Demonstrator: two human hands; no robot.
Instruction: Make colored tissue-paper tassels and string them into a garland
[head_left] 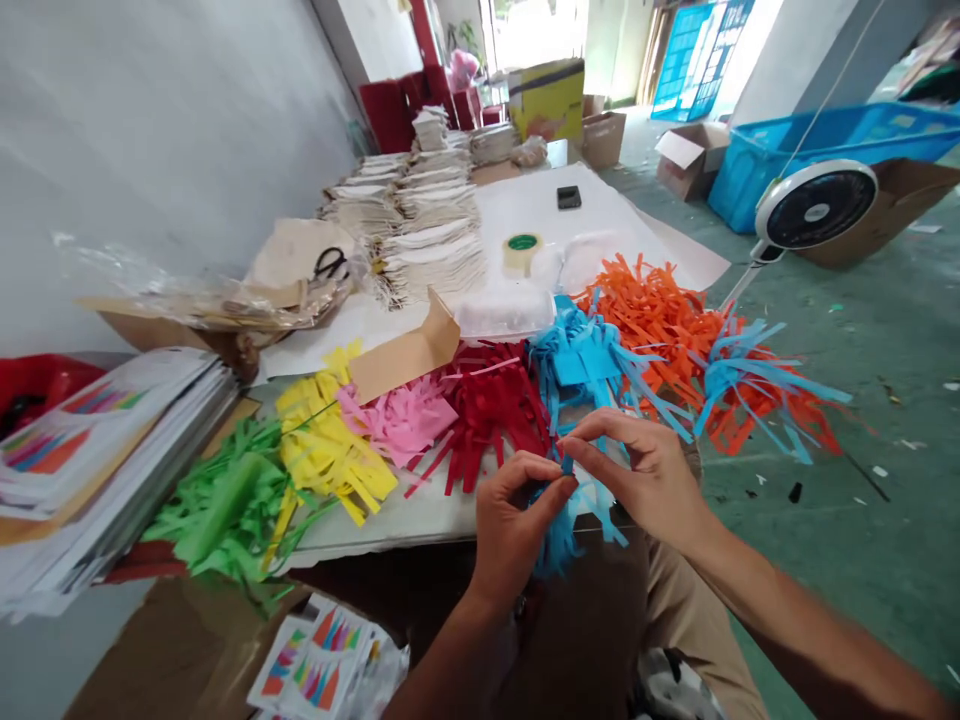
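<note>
My left hand [514, 525] and my right hand [649, 475] meet above my lap, both pinched on one blue fringed paper piece [564, 530]; its cut strips hang down between my wrists. Just beyond them, along the low table's [420, 515] near edge, lie piles of fringed paper: green [225, 505], yellow [326, 445], pink [397, 420], red [487, 405], blue [581, 360] and orange [675, 325].
Stacks of printed sheets [97, 450] sit at the left, and printed cards [319, 665] lie below. Farther back are a brown envelope [405, 355], scissors [330, 263], a tape roll [522, 250], a phone [568, 197] and cream paper stacks [427, 225]. A fan [814, 208] and a blue crate [832, 145] stand at the right.
</note>
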